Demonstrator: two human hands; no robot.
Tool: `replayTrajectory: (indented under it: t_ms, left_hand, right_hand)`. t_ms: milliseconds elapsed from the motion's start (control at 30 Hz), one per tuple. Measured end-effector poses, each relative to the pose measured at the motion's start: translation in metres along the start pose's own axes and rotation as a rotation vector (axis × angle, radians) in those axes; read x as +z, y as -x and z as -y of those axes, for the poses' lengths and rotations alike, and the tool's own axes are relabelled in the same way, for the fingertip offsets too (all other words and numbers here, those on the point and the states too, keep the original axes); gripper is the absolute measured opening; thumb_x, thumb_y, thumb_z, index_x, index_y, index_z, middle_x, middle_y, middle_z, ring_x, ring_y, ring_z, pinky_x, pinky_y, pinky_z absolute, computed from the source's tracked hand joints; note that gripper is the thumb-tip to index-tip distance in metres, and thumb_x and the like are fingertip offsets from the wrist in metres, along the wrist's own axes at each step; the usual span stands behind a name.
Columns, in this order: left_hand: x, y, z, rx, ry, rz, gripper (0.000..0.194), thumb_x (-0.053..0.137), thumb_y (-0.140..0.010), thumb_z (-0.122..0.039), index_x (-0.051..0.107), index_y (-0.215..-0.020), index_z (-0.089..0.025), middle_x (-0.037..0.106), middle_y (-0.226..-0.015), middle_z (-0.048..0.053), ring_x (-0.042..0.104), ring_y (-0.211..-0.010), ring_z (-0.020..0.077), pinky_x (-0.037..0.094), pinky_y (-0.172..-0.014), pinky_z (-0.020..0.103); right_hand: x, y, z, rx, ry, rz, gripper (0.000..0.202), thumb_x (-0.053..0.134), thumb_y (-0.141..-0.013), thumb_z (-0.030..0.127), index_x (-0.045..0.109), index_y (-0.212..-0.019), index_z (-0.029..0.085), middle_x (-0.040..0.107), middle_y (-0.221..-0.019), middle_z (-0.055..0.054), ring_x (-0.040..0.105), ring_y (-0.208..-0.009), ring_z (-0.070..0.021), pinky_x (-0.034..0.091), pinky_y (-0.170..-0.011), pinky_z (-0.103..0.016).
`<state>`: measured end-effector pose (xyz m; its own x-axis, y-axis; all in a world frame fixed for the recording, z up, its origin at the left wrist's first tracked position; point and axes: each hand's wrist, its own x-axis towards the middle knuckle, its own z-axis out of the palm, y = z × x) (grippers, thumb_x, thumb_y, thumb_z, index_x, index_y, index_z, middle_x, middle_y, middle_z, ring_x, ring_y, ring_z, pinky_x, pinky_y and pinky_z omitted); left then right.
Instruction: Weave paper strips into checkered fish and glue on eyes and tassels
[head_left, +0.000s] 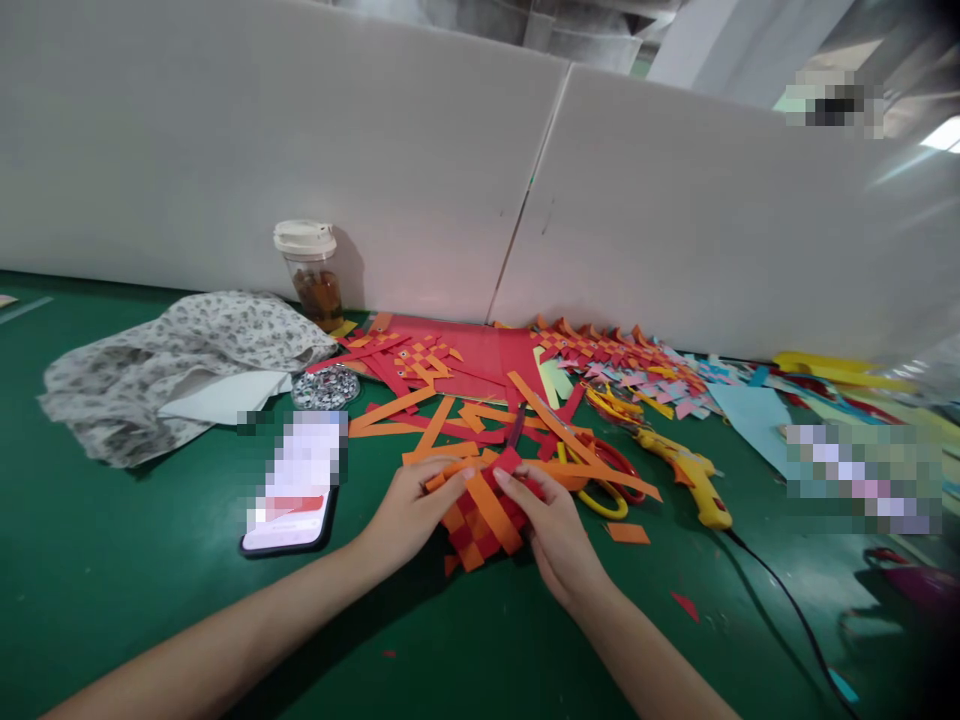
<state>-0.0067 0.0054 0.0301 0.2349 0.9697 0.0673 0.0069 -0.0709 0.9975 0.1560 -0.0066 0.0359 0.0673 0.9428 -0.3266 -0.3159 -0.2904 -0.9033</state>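
A small red and orange woven paper piece (pixel 484 520) is held between both hands, tilted above the green table. My left hand (pixel 420 500) pinches its upper left part, thumb on top, beside folded orange strips. On the right side, my right hand (pixel 551 515) grips the piece with the thumb on its red upper edge. Loose orange strips (pixel 397 408) and red strips lie just beyond the hands. The undersides of the fingers are hidden.
A lit phone (pixel 292 490), patterned cloth (pixel 150 370) and lidded cup (pixel 316 285) are left. Right are yellow-handled scissors (pixel 604 500), a yellow glue gun (pixel 694 480) with its cord, and paper scraps. Woven pieces (pixel 592 345) lie along the white partition (pixel 337 130).
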Motion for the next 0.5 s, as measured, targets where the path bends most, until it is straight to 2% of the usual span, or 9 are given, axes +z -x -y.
replayTrajectory:
  t_ms: [67,233,333,500]
  left_hand:
    - [0.0004,-0.0005,0.0001,-0.082,0.055,-0.005,0.023,0.060,-0.084,-0.036,0.075,-0.088,-0.019,0.072,-0.087,0.005,0.063,-0.085,0.0219,0.046,-0.076,0.028]
    - [0.0008,-0.0031,0.0009,-0.200,0.237,-0.058,0.024,0.063,-0.081,-0.038,0.074,-0.090,-0.018,0.073,-0.089,0.005,0.065,-0.088,0.0226,0.050,-0.077,0.028]
    - [0.0005,-0.0040,0.0003,-0.254,0.287,-0.087,0.025,0.065,-0.080,-0.039,0.075,-0.090,-0.018,0.074,-0.088,0.005,0.066,-0.085,0.0222,0.052,-0.071,0.027]
    - [-0.0020,-0.0052,-0.0027,-0.311,0.304,-0.062,0.032,0.064,-0.080,-0.042,0.073,-0.099,-0.018,0.074,-0.089,0.007,0.067,-0.078,0.0218,0.054,-0.061,0.027]
  right_hand:
    - [0.0012,0.0000,-0.0002,0.001,-0.020,0.004,0.029,0.084,-0.058,0.035,0.061,-0.068,0.020,0.070,-0.068,0.002,0.067,-0.071,-0.0172,0.053,-0.071,-0.028]
    - [0.0033,0.0001,0.0008,-0.013,-0.015,0.061,0.032,0.080,-0.064,0.038,0.070,-0.087,0.018,0.075,-0.084,-0.004,0.070,-0.081,-0.0226,0.054,-0.080,-0.036]
    - [0.0012,-0.0018,0.0021,-0.015,0.040,0.065,0.032,0.080,-0.063,0.040,0.071,-0.085,0.018,0.076,-0.084,-0.004,0.070,-0.081,-0.0238,0.055,-0.078,-0.036]
    - [-0.0011,-0.0041,0.0032,-0.037,0.089,0.021,0.034,0.081,-0.060,0.041,0.072,-0.083,0.018,0.076,-0.085,-0.005,0.070,-0.081,-0.0246,0.056,-0.076,-0.035]
